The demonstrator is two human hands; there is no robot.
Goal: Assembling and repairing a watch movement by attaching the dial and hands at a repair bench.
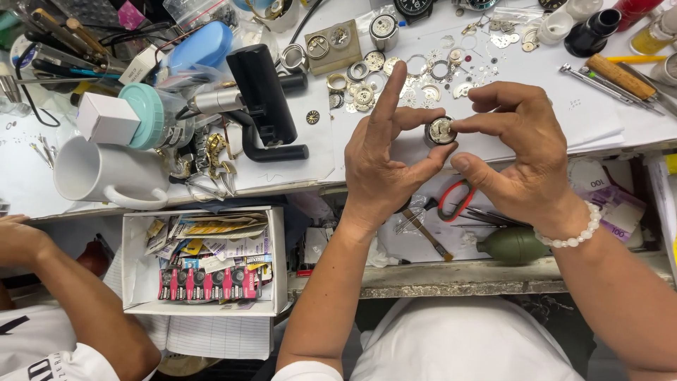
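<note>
A small round metal watch movement (441,130) is pinched between both my hands above the white work surface (599,116). My left hand (384,166) grips its left side with thumb and middle finger, the index finger pointing straight up. My right hand (518,152) holds its right side between thumb and index finger; a white bead bracelet (575,233) circles that wrist. Several loose gears, rings and watch parts (416,77) lie on the paper just beyond the movement.
A black stand tool (264,99), a white mug (106,176) and a teal-lidded jar (144,113) sit at left. An open white box of battery cards (204,261) is below. Red-handled scissors (455,201) and a green blower (511,245) lie on the lower shelf. Another person's arm (63,282) is far left.
</note>
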